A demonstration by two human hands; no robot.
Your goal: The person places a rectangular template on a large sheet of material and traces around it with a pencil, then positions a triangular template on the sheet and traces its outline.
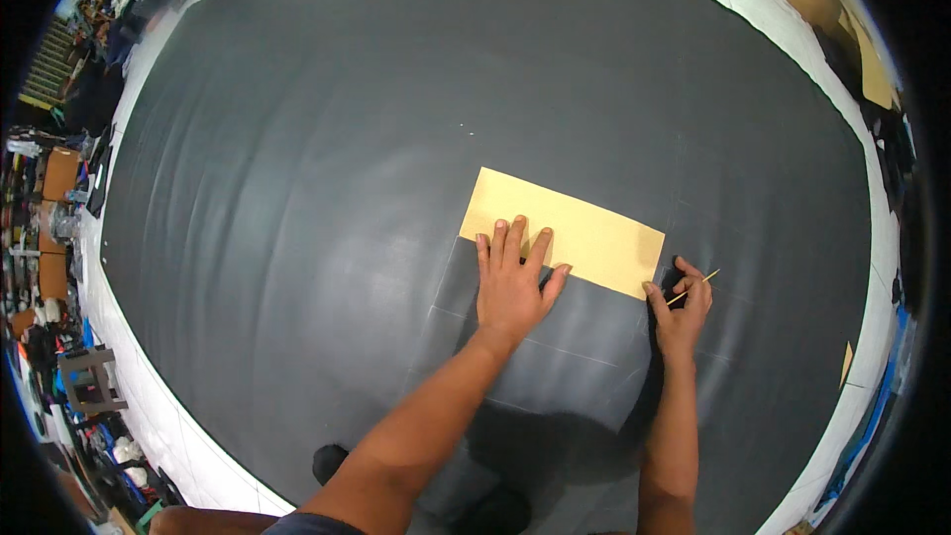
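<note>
Yellow card [584, 228] lies flat and aslant on a dark grey sheet [327, 139], which covers most of the white floor [147, 416]. Left hand [515, 282]: grip open, fingers spread over the card's near edge, presumably to stop it sliding. Right hand [684, 312]: grip closed, a thin stick [712, 274] pinched pencil-fashion beside the card's near right corner; such a hold suggests fine control of the tip. Whether that thumb touches the card, I cannot quite tell. Pale lines [573, 352] cross the sheet on the near side. No brand, label or writing readable on card, stick or sheet.
</note>
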